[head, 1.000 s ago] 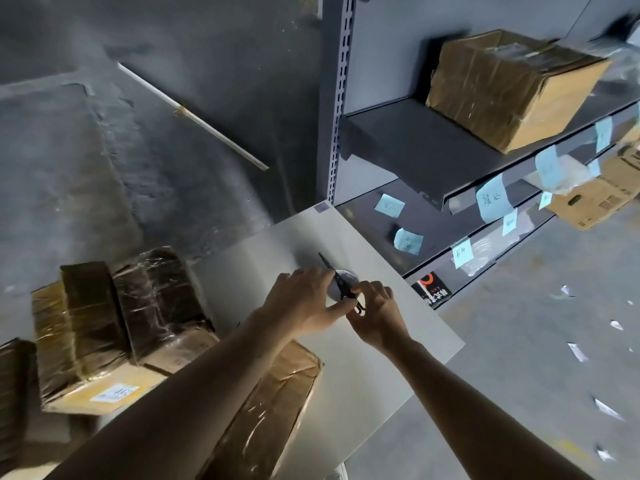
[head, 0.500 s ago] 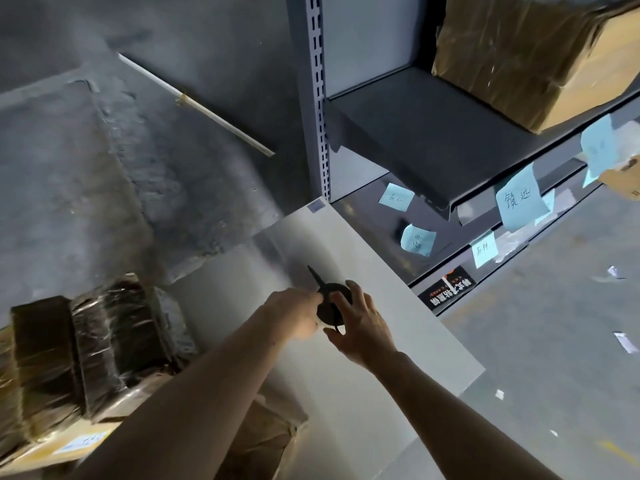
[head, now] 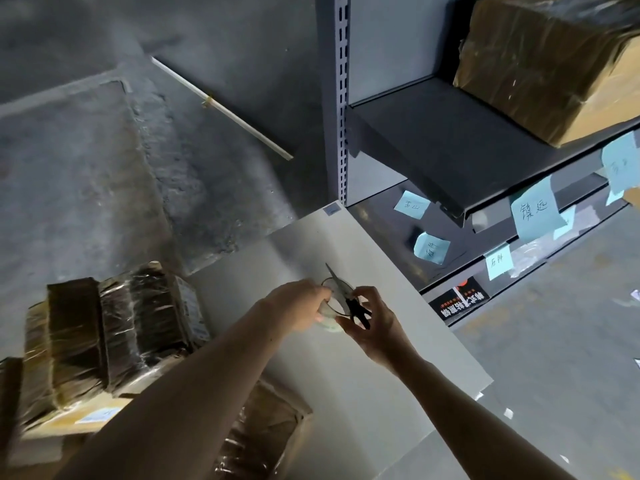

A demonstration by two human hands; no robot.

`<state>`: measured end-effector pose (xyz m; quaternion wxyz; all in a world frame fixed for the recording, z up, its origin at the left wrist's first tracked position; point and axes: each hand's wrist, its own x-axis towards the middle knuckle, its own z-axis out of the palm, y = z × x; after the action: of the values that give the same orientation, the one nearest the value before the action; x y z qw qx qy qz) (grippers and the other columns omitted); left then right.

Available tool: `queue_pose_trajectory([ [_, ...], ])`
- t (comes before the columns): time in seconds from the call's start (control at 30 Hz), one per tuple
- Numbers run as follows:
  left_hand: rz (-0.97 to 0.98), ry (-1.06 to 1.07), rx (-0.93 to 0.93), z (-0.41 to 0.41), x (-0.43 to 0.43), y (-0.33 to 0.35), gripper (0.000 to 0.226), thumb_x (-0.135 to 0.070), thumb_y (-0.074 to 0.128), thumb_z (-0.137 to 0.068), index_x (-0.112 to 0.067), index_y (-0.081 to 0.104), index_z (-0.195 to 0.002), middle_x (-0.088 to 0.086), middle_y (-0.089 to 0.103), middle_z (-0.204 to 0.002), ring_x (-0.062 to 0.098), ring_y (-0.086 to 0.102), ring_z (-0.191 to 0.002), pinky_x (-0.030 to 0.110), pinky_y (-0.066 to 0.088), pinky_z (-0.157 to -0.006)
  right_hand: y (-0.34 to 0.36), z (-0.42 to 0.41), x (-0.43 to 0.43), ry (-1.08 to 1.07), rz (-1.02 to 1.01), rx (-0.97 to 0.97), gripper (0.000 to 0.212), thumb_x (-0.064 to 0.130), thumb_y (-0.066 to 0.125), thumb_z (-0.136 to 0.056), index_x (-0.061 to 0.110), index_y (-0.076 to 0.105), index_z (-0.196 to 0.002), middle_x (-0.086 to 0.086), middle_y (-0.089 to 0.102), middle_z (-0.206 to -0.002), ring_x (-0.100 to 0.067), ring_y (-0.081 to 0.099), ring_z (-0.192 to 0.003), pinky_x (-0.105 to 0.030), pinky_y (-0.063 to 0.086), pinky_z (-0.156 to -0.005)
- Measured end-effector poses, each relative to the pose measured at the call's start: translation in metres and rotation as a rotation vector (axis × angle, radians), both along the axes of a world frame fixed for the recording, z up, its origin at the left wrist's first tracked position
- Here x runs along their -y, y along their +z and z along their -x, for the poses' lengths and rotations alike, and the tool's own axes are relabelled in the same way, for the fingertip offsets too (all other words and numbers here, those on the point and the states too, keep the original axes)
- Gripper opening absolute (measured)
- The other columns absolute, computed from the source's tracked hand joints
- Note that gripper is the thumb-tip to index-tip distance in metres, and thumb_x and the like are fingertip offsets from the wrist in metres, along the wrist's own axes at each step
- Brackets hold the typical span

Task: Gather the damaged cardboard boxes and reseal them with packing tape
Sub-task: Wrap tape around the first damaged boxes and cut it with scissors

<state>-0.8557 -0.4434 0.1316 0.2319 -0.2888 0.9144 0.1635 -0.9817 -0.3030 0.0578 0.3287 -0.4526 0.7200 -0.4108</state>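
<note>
Head view, looking down past both bare forearms.

Left grip (head: 298, 306): fingers curled round the near-left side of a roll of clear packing tape (head: 327, 322), grasping it. The roll is held above the light grey flat bench (head: 346, 393), near its middle; I cannot tell whether it touches the surface.

Right grip (head: 375, 327): clasps black-handled steel scissors (head: 349, 301) by the handles, fingertips also against the right rim of the roll. Blades closed, pointing up and away across the roll's opening.

Left of the bench: two brown cardboard boxes wrapped in glossy tape (head: 104, 341), side by side, touching, a white label on the near face of one. A third crumpled brown box (head: 270, 434) lies under the left forearm at the bench's near edge.

Right: dark grey metal shelf unit (head: 450, 143) with a slotted upright. A large tape-wrapped brown box (head: 554, 64) sits on the upper shelf. Pale blue sticky notes (head: 533, 213) with handwriting hang from the shelf edges.

Behind: rough grey concrete floor (head: 86, 168), with a thin white rod (head: 221, 105) lying on it at a slant.
</note>
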Motion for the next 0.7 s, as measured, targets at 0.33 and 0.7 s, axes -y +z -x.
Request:
queue_pose_trajectory([
  [0.33, 0.026, 0.113, -0.098, -0.031, -0.022, 0.022, 0.03, -0.028, 0.06, -0.096, -0.017, 0.056, -0.124, 0.012, 0.055, -0.116, 0.032, 0.062, -0.103, 0.029, 0.041, -0.075, -0.014, -0.031, -0.041, -0.225, 0.086, -0.245, 0.048, 0.009, 0.074, -0.085, 0.007, 0.049, -0.126, -0.002, 0.056, -0.104, -0.022, 0.052, -0.098, -0.038, 0.049, -0.087],
  [0.7, 0.114, 0.134, -0.421, -0.08, -0.047, 0.065, 0.032, -0.02, 0.069, -0.091, -0.016, 0.061, -0.121, 0.013, 0.062, -0.113, 0.027, 0.062, -0.099, 0.026, 0.039, -0.075, -0.049, -0.106, -0.104, -0.126, -0.217, -0.539, 0.06, 0.019, 0.081, -0.079, 0.006, 0.056, -0.132, -0.012, 0.058, -0.113, -0.035, 0.056, -0.099, -0.047, 0.054, -0.081],
])
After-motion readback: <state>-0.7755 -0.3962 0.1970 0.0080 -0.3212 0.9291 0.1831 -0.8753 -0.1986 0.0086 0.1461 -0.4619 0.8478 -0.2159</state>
